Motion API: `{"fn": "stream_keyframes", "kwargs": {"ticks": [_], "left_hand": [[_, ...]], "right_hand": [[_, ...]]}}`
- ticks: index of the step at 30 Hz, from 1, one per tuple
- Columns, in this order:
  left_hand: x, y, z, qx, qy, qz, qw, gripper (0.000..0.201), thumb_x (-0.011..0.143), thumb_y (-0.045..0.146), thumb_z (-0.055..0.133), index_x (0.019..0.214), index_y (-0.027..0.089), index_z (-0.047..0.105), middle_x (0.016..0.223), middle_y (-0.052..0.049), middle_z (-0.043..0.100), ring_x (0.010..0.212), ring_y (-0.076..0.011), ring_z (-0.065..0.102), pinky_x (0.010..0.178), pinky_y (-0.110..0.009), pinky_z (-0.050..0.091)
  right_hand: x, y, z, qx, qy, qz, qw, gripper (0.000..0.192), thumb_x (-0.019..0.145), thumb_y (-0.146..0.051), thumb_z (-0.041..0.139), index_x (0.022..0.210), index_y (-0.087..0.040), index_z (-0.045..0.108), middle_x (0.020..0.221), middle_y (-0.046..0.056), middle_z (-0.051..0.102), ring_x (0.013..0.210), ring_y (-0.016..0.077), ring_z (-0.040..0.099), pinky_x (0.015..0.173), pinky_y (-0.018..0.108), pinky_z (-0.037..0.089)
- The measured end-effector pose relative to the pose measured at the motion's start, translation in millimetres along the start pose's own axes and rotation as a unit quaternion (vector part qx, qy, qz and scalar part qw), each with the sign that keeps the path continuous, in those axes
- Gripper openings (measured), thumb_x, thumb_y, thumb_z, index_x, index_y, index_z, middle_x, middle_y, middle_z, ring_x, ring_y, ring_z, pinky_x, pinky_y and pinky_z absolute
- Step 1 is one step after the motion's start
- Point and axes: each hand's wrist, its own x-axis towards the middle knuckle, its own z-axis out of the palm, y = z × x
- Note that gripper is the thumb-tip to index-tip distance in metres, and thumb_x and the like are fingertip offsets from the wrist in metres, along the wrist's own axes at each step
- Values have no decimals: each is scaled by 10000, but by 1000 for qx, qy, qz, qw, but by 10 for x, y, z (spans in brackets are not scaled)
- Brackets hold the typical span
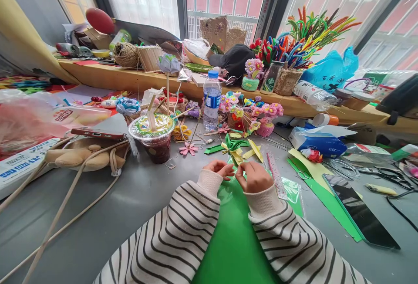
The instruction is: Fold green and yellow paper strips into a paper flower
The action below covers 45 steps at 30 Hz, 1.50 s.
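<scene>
Both hands, left hand [222, 169] and right hand [255, 176], pinch a yellow-green paper piece [235, 157] whose held end is hidden, a drink cup [153, 138] and water bottle [211, 101] standing beyond.

I have both striped forearms angled inward above the green sheet [235, 231]; my left hand [222, 170] is curled, fingertips pinched; my right hand [255, 177] sits just beside it, knuckles up, fingers closed.
</scene>
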Motion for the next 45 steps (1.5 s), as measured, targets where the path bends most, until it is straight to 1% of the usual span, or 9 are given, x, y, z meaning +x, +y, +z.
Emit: {"fn": "stream_keyframes", "kwargs": {"ticks": [3,7,11,19,24,27,33,38,45], "left_hand": [[16,-9,-11,-34,-39,-20,998,326,378,285,730,579,117,537,512,-9,602,490,-110,572,521,-229,455],[38,-23,-28,-64,-33,-35,997,394,302,275,750,585,118,524,499,-1,594,453,-103,554,519,-240,451],[33,-22,-34,-67,-26,-14,997,470,253,284,754,623,124,513,479,24,573,431,-88,530,474,-215,429],[41,-21,-46,-66,-35,5,997,423,313,330,740,627,124,545,545,12,580,483,-94,531,485,-218,414],[81,-57,-62,-56,-67,22,996,404,363,343,730,659,122,568,561,2,584,505,-100,531,540,-238,417],[67,-48,-65,-52,-69,36,996,384,392,336,724,671,123,568,545,4,581,500,-99,527,542,-240,411],[-10,19,-30,-28,-50,51,997,351,378,317,725,577,131,504,440,39,539,393,-61,467,456,-208,378],[22,-40,-21,-51,-16,76,996,424,358,273,735,629,165,428,432,59,546,396,-81,500,428,-205,389],[62,-69,-56,-63,-36,5,997,428,300,308,744,617,117,529,482,12,588,450,-100,544,493,-229,430]], "right_hand": [[18,-31,-36,-49,-4,-32,998,255,752,-187,412,514,-174,504,476,7,467,494,111,435,490,253,295],[19,-85,-68,-61,-1,-56,997,283,765,-175,400,496,-181,486,462,1,444,483,105,413,491,267,278],[9,-120,-80,-56,3,-60,997,255,757,-169,425,516,-181,506,470,3,470,488,108,426,499,274,285],[6,-170,-121,34,-16,-25,999,223,783,-189,408,631,-167,570,516,25,533,522,118,498,536,277,332],[-32,-103,-75,63,-1,-39,997,178,770,-202,425,818,-176,595,709,56,634,628,145,558,623,292,405],[-26,-56,-72,117,18,-49,992,197,757,-199,453,902,-180,585,775,54,646,688,156,576,649,287,426],[28,-41,-118,113,-17,-50,992,190,769,-182,441,845,-168,614,708,37,651,663,138,573,636,259,444],[21,-39,-85,78,-14,-80,994,201,776,-171,429,817,-138,623,666,46,644,655,134,569,630,239,439],[12,-17,-9,57,52,-128,989,192,773,-167,436,765,-135,625,575,22,617,556,97,547,545,215,412]]}}
